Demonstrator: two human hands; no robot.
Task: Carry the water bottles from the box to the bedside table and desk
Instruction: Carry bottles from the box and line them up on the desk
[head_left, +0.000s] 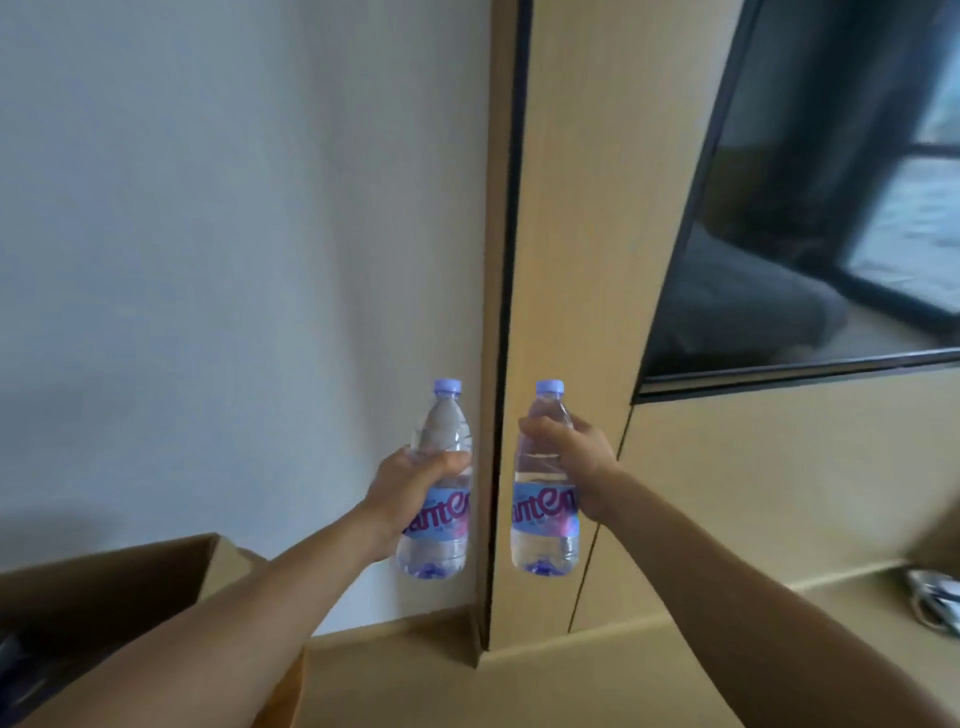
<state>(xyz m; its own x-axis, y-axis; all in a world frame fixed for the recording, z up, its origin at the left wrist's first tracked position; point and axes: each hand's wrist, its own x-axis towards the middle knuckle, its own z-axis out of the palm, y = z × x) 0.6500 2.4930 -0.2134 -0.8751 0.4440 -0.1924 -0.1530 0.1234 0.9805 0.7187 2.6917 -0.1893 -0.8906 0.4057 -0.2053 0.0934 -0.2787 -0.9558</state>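
Observation:
I hold two clear water bottles upright in front of me, each with a pale blue cap and a blue label. My left hand (410, 486) grips the left bottle (439, 540) around its middle. My right hand (582, 462) grips the right bottle (540, 535) around its upper body. Both bottles hang in the air before a white wall and a tan wood panel. The open cardboard box (130, 577) sits at the lower left, partly hidden behind my left forearm.
A tan wooden surface (519, 691) runs along the bottom, with a small white object (935, 597) lying at its far right. A dark screen (779, 208) hangs on the wood panel at upper right. A white wall (208, 260) fills the left.

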